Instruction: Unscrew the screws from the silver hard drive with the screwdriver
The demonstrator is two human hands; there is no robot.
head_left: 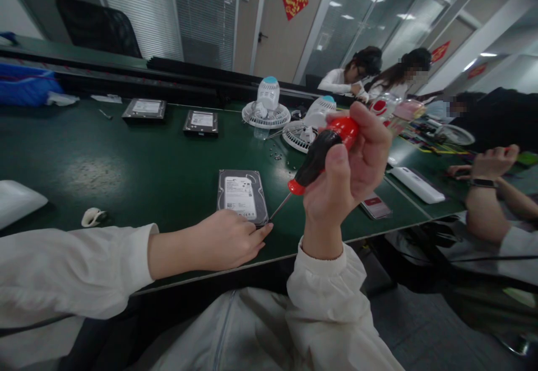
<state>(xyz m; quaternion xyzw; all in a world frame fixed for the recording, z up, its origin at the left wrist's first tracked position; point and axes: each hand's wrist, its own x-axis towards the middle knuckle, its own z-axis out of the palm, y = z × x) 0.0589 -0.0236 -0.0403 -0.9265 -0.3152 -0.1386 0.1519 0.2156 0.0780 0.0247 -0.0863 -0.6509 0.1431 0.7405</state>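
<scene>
A hard drive (241, 194) with a white label lies flat on the green table in front of me. My right hand (351, 163) grips the red and black handle of a screwdriver (317, 158), raised to the right of the drive. Its thin shaft slants down to the drive's near right corner. My left hand (229, 239) lies at the drive's near edge, fingers bent and closed, with fingertips beside the screwdriver tip. Whatever is between those fingertips is too small to make out.
Two more hard drives (144, 110) (200, 123) lie farther back. Beyond the screwdriver stand white fan parts (267, 105), with small screws (276, 155) scattered nearby. A phone (376, 205) and a white oblong device (416, 185) lie right. Co-workers sit at the right.
</scene>
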